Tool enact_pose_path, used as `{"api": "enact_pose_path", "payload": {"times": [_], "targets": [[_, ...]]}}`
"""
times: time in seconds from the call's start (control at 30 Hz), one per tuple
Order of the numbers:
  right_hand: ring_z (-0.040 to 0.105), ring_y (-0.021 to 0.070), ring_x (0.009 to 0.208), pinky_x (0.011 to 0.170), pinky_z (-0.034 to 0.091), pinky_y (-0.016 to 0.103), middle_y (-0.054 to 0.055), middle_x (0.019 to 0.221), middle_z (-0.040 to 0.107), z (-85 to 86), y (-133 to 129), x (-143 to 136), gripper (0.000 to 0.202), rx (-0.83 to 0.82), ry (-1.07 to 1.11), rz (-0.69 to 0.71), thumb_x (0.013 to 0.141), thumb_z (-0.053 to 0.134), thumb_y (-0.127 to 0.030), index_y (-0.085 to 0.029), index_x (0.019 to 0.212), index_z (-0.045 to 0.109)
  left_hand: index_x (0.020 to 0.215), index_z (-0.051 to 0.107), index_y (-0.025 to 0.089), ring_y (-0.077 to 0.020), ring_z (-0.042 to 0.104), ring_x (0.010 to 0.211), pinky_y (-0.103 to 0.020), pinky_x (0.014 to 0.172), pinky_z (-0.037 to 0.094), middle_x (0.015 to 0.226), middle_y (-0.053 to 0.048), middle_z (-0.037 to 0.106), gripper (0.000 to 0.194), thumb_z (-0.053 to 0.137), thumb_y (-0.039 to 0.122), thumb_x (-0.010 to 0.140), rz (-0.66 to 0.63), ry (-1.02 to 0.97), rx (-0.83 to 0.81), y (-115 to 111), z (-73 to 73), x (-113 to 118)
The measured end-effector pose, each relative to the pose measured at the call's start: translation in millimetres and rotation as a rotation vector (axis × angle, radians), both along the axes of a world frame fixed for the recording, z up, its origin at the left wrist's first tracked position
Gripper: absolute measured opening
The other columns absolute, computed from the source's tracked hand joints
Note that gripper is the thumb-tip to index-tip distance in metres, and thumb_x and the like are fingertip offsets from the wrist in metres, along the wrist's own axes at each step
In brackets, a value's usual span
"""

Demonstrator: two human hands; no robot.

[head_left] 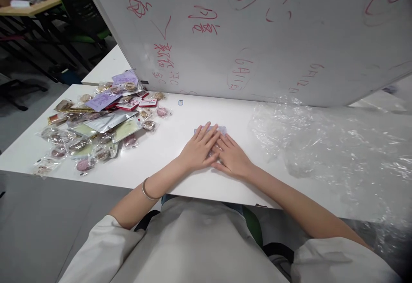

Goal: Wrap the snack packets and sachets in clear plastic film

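My left hand (198,149) and my right hand (234,156) lie flat on the white table, fingers stretched out, the left fingertips crossing over the right ones. Beneath them is a light-blue flat packet (222,129); only its far edge and a shiny see-through bit between the hands show. The hands cover the rest, so I cannot tell what it contains. Neither hand grips anything. A bangle (147,190) circles my left wrist.
Left on the table (174,146) lies a heap of small wrapped items and flat sachets (109,122). Crumpled see-through plastic bags (334,146) spread across the right side. A whiteboard (267,51) with red writing stands along the back. A small blue-edged sticker (180,102) lies near it.
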State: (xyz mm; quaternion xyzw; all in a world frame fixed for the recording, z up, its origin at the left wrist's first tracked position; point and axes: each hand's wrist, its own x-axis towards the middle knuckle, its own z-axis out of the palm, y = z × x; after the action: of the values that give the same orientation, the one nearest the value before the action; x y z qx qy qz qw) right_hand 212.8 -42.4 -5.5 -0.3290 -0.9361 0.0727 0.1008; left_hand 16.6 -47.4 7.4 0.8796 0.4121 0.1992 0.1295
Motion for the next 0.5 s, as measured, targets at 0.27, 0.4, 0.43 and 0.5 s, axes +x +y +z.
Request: {"api": "enact_pose_path", "payload": {"times": [0.27, 0.4, 0.43, 0.5], "targets": [[0.033, 0.0298, 0.146, 0.116, 0.033, 0.053, 0.011, 0.156, 0.039, 11.8, 13, 21, 0.067, -0.112, 0.097, 0.089, 0.087, 0.061, -0.040, -0.022, 0.149, 0.042, 0.157, 0.015, 0.014, -0.0322, 0.008, 0.152, -0.053, 0.121, 0.015, 0.163, -0.022, 0.014, 0.093, 0.064, 0.047, 0.085, -0.083, 0.014, -0.242, 12, -12.3, -15], [0.050, 0.0233, 0.134, 0.108, 0.047, 0.046, 0.006, 0.146, 0.053, 9.7, 9, 35, 0.062, -0.066, 0.220, 0.023, 0.089, 0.053, -0.021, -0.026, 0.150, 0.041, 0.150, 0.036, 0.017, -0.0271, 0.025, 0.149, -0.049, 0.120, 0.027, 0.159, -0.015, 0.031, 0.067, 0.057, 0.022, 0.087, -0.117, -0.081, -0.267, 13, -7.6, -17], [0.053, 0.0232, 0.131, 0.105, 0.049, 0.044, 0.006, 0.143, 0.057, 9.4, 5, 37, 0.056, -0.024, 0.217, -0.017, 0.091, 0.050, -0.021, -0.026, 0.147, 0.046, 0.147, 0.042, 0.019, -0.0260, 0.031, 0.147, -0.048, 0.119, 0.031, 0.157, -0.013, 0.037, 0.060, 0.054, 0.020, 0.089, -0.127, -0.114, -0.275, 12, -5.7, -15], [0.061, 0.0218, 0.122, 0.099, 0.053, 0.040, 0.005, 0.133, 0.064, 10.2, -7, 42, 0.043, 0.045, 0.195, -0.095, 0.096, 0.044, -0.021, -0.028, 0.137, 0.058, 0.140, 0.051, 0.024, -0.0244, 0.046, 0.139, -0.046, 0.114, 0.039, 0.150, -0.010, 0.048, 0.048, 0.050, 0.021, 0.092, -0.161, -0.180, -0.297, 8, -0.3, -11]]}}
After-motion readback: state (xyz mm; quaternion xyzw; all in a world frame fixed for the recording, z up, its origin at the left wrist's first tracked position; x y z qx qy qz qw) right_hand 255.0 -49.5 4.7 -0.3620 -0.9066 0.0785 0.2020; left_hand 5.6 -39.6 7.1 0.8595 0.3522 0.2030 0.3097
